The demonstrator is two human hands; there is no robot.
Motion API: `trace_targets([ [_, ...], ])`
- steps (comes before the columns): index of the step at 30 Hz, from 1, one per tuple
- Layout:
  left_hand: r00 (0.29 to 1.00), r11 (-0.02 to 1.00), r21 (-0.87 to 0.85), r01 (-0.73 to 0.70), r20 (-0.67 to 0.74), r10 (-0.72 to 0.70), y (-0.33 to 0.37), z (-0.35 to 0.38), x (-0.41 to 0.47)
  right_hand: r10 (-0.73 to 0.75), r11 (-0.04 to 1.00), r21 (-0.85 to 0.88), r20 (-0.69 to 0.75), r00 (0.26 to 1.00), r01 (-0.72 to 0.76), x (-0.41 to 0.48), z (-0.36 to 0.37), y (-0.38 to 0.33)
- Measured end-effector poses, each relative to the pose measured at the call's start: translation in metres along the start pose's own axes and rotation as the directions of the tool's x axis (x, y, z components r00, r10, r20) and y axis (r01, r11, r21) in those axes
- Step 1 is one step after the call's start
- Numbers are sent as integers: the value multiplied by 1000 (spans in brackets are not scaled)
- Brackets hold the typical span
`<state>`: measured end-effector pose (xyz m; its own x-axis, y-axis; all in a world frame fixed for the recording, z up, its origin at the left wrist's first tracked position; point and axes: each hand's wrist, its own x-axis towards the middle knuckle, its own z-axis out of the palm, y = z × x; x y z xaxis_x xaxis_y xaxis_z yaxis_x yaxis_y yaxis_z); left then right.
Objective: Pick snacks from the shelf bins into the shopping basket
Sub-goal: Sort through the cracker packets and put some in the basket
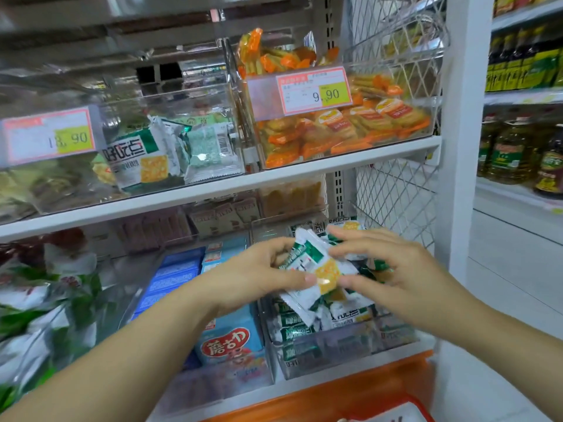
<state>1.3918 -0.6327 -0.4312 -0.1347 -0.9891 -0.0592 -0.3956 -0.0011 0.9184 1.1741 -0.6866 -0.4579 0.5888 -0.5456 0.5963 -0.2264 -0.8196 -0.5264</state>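
A white and green snack packet (316,269) with a yellow cracker picture is held between both hands above a clear bin (335,354) of the same packets on the lower shelf. My left hand (259,278) pinches its left side with thumb and fingers. My right hand (387,266) grips its right side, thumb underneath, and seems to hold further packets behind it. The red rim of the shopping basket (405,405) shows at the bottom edge, below the bin.
A blue snack box (228,342) sits in the bin to the left. On the shelf above stand a bin of green packets (158,153) and a bin of orange packets (350,126). A white upright (457,178) bounds the shelf on the right; oil bottles (518,147) stand beyond.
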Motion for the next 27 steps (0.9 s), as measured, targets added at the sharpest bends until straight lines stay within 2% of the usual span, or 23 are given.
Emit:
trace_targets([
  [2,984,998,55,21,-176,-11,-4,-17,11,115,992,-49,26,993,-114,11,-10,12],
  [5,884,972,208,105,-467,4,-7,-37,32,280,927,-301,167,945,-221,30,-20,40],
  [7,846,922,303,243,-531,-49,-3,-41,46,350,882,-416,269,897,-220,41,-18,56],
  [9,872,844,401,356,-468,-145,-8,-46,66,381,862,-459,313,870,-213,51,-15,66],
  [11,925,851,428,303,-345,-156,-12,-48,85,391,855,-474,318,864,-212,59,-12,72],
  [13,956,884,429,184,-287,-60,-25,-53,103,405,853,-474,336,850,-219,65,-8,78],
  [17,970,841,503,201,-220,-100,-39,-73,124,419,860,-455,375,826,-230,65,-2,90],
  [21,979,710,675,201,-165,-121,-40,-97,136,417,865,-447,384,824,-229,62,-3,94],
  [24,970,642,727,242,-170,-174,-40,-106,143,410,867,-445,385,827,-223,60,-3,94],
  [27,953,500,815,293,-207,-221,-40,-107,150,394,869,-452,384,835,-202,59,-2,96],
])
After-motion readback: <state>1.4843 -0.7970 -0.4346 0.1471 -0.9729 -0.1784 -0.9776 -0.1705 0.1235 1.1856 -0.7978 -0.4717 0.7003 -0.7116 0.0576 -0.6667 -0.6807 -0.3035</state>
